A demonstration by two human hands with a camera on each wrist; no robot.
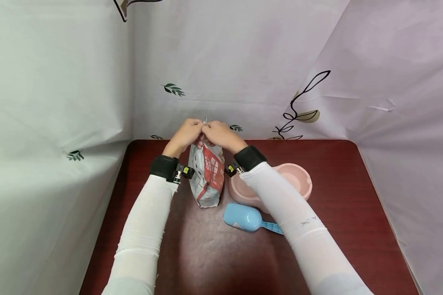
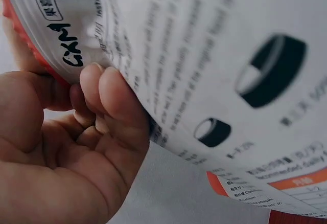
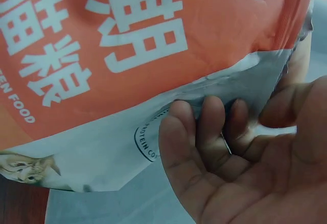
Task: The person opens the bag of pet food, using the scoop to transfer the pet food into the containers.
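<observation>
White stretch-fabric sleeves (image 1: 142, 233) enter from 7 and 5 o'clock, the right one bearing dark pen marks, each meeting a black wristband (image 1: 250, 158). Beyond, the left hand (image 1: 186, 133) and right hand (image 1: 223, 134) come together, both pinching the top edge of a white-and-orange printed food bag (image 1: 213, 172). It stands at 11 o'clock on a dark red rectangular table (image 1: 347, 205). Seen from the head, the hands overlap the table's far edge; a pale, leaf-printed fabric backdrop (image 1: 236, 61) bounds movement at 12 o'clock. Just beside the bag at 3 o'clock lies a pale pink two-basin bowl (image 1: 296, 180), partly covered by a sleeve. Toward 5 o'clock lies a light blue plastic scoop (image 1: 243, 217), handle toward 4; whether it touches the bowl cannot be told. Wide tabletop extends rightward beyond the bowl and from the bag toward 6 o'clock. Left wrist view: red-trimmed bag edge, black handwriting resembling "GXM", printed "Instructions" and "recommended daily". Right wrist view: large white characters including 猫粮 on orange, "TEN FOOD", "PROTEIN", a ® mark and a kitten picture.
</observation>
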